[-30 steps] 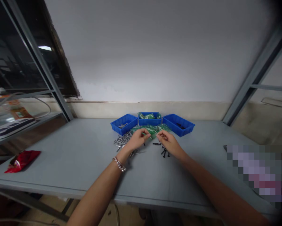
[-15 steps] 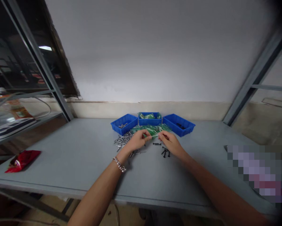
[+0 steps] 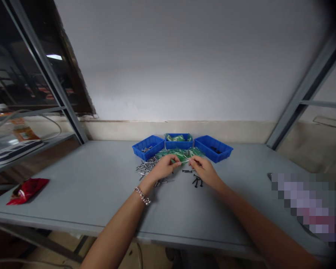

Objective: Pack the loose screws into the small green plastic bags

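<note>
Hands meet just in front of the middle blue plastic tray (image 3: 179,144): left hand (image 3: 163,167) and right hand (image 3: 204,170) each pinch a small green plastic packet (image 3: 181,160); advise gripping its edges squarely.

grey table (image 3: 86,179), white wall (image 3: 184,67)

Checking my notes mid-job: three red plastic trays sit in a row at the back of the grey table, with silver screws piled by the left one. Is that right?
Not quite: the three plastic trays are blue, not red, as the head view shows. They do sit in a row at the back of the grey table, and the silver screws lie piled by the left one.
</note>
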`<state>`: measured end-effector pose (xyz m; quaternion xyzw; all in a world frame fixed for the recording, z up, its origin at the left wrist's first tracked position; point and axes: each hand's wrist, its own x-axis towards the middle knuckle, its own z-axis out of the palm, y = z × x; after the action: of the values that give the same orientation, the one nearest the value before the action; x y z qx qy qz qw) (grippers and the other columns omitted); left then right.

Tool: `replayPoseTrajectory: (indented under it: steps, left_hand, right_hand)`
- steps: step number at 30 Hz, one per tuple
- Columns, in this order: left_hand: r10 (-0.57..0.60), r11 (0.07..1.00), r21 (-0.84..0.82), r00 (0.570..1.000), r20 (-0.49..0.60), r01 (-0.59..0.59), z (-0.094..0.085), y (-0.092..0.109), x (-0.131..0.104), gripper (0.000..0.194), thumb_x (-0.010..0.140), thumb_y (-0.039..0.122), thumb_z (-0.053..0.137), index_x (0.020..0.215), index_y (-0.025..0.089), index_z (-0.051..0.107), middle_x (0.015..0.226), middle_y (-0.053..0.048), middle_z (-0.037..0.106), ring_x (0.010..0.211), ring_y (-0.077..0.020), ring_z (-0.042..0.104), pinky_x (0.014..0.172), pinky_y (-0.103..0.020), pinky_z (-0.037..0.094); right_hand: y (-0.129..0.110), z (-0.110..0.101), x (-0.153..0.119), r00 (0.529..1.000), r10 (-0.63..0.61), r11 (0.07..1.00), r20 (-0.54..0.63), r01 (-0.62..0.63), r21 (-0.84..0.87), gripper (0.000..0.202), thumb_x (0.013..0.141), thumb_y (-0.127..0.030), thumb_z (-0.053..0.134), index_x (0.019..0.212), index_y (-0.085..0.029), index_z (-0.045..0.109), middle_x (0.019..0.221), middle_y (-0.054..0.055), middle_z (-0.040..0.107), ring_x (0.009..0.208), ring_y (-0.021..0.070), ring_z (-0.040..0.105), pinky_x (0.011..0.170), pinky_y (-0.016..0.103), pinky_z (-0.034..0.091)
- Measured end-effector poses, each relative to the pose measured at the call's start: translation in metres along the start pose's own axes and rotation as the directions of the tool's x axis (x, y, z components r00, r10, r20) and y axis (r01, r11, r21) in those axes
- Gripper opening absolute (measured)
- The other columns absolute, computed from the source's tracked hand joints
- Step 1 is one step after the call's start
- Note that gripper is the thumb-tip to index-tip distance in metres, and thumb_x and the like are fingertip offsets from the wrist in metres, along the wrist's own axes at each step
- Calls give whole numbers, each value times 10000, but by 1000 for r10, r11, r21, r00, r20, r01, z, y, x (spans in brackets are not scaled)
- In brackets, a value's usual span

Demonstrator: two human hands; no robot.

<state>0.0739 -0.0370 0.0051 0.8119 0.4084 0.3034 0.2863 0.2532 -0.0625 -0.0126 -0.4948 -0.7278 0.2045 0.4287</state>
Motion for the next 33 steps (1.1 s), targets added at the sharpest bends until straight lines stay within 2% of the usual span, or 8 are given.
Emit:
replayPoseTrajectory:
  steps: [2,5,7,10,15,22,29,33]
  left_hand:
    - [10,1000,-17,999,-53,-10,0,0,1,150,796,264,519,751,128,565,659,2,534,559,-91,424,543,-214,356]
    - [56,998,-2,985,-160,-57,-2,-2,3,121,791,243,525,765,130,561,747,-19,565,616,-98,454,583,-217,381]
    - [86,996,23,979,-187,-83,-3,-3,3,101,787,228,527,768,135,560,792,-27,573,663,-107,472,620,-225,395]
    - [97,994,64,985,-142,-89,-4,-3,2,98,786,225,527,748,142,563,791,-28,569,697,-120,483,647,-237,400]
    - [49,998,26,999,21,-50,-5,0,-1,137,783,258,533,738,136,575,754,-18,567,611,-104,472,602,-232,385]
    - [65,998,-3,997,-50,-65,-12,-1,1,158,798,260,503,740,133,577,703,-14,564,597,-100,460,570,-217,365]
    - [41,999,-22,987,154,-38,-13,-1,-2,129,776,225,515,724,128,582,682,-10,568,582,-95,473,566,-215,371]
    - [38,999,-9,997,62,-37,-15,0,0,157,783,250,511,733,121,584,643,-3,548,550,-90,448,549,-213,359]
  right_hand:
    - [-1,0,0,1000,-23,1000,13,23,-11,287,833,-363,383,639,-184,496,538,-20,442,521,118,408,512,245,316]
    - [-3,2,-2,993,-65,997,95,69,-39,275,828,-335,392,630,-183,509,541,-21,451,528,115,411,510,241,313]
    - [-4,3,-3,989,-82,994,126,91,-66,270,827,-317,396,622,-183,510,553,-18,467,539,116,419,514,240,313]
    - [-3,3,-3,992,-84,991,89,93,-92,270,834,-314,389,627,-185,507,547,-22,450,531,114,407,510,241,304]
    - [-2,0,-2,998,-61,995,9,62,-84,284,845,-337,370,645,-185,503,550,-16,457,525,119,412,511,246,306]
    - [-2,4,-2,986,-74,991,151,90,-102,266,829,-307,395,626,-185,518,579,-11,491,566,124,445,536,245,318]
    - [-8,-1,-3,996,-53,995,67,58,-81,275,835,-326,384,628,-185,499,542,-21,434,531,119,407,513,246,307]
    - [-4,3,-3,990,-51,995,129,61,-79,261,826,-313,399,634,-180,517,563,-14,477,551,120,438,533,243,321]
